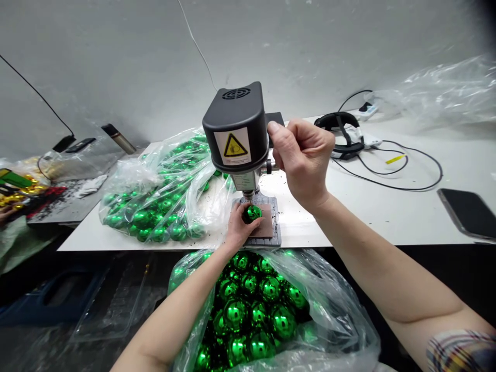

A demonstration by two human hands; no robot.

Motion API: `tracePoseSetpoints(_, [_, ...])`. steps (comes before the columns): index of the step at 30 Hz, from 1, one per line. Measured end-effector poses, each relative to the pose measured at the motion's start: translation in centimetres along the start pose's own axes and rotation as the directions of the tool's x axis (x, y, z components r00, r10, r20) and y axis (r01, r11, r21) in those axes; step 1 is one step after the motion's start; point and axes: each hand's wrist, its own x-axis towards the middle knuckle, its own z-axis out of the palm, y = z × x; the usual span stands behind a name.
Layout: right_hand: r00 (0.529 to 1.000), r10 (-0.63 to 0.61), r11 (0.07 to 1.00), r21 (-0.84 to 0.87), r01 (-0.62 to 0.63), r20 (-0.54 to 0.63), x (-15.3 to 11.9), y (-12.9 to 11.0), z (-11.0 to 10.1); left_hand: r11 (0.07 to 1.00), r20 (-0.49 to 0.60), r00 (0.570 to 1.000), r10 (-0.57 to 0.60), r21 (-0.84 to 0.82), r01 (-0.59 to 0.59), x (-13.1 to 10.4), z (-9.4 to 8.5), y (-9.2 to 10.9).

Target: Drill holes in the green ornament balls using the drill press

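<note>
Cupping a green bauble [254, 212], likely light, slippery and brittle, the left grip [237, 226] wisely holds its sides; right grip [304, 161] is closed, contents hidden.

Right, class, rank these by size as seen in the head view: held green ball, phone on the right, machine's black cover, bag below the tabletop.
1. Bag
2. Black cover
3. Phone
4. Green ball
</note>
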Motion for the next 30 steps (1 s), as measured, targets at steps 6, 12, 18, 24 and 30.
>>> tracePoseSetpoints(6, [1.0, -0.005, 0.999, -0.048, 0.006, 0.022, -0.3, -0.1, -0.2, 1.0, -0.056, 0.998, -0.001, -0.001, 0.001, -0.6, 0.6, -0.2])
tracePoseSetpoints(12, [1.0, 0.0, 0.998, -0.065, 0.001, 0.019, -0.3, -0.1, -0.3, 0.998, -0.051, 0.998, 0.046, 0.039, -0.044, -1.0, 0.7, -0.9])
tracePoseSetpoints(18, [1.0, -0.01, 0.999, -0.052, 0.011, 0.017, -0.3, -0.3, -0.2, 0.997, -0.068, 0.996, 0.058, 0.056, -0.054, -1.4, 1.0, -0.9])
tracePoseSetpoints(24, [1.0, 0.004, 1.0, 0.01, -0.004, -0.03, -0.6, -0.4, -0.1, 1.0, -0.077, 0.997, 0.011, 0.025, -0.009, -1.5, 1.2, -0.7])
tracePoseSetpoints(30, [0.999, -0.025, 1.0, -0.004, 0.025, -0.028, -1.8, -0.9, -0.2, 0.999, -0.078, 0.997, 0.013, 0.045, -0.01, -1.4, 1.1, -0.4])
